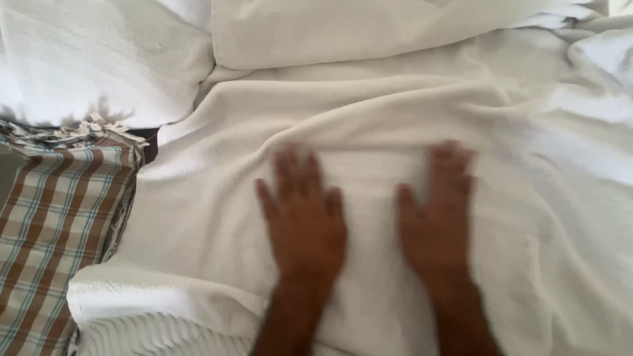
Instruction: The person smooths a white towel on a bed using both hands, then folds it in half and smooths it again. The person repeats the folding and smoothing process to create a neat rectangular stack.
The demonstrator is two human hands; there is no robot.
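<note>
Head view of two bare hands working on a white terry towel that is lying spread across a bed of other white linens. The left hand and the right hand are both lying palm-down and flat on the towel, side by side and a little apart, fingers extended and pointing away from the person; neither hand is gripping anything, and both are blurred by motion. The towel is occupying the middle of the view, its near edge folded into a thick roll at lower left and its far part running up to a white pillow. Loose ridges are rising in the cloth just beyond the fingertips, which suggests a soft, limp, light fabric that is giving way under the palms rather than holding shape. Its looped surface is likely offering good friction, so flat hands should be dragging it rather than sliding over it. As a judgement, the firmest places to take hold are the hemmed edges and corners, where the cloth is doubled; pinching mid-panel would only be gathering slack. A brown-and-teal plaid fringed cloth is lying to the left, partly under the towel's rolled edge, and crumpled white sheets are lying to the right.
</note>
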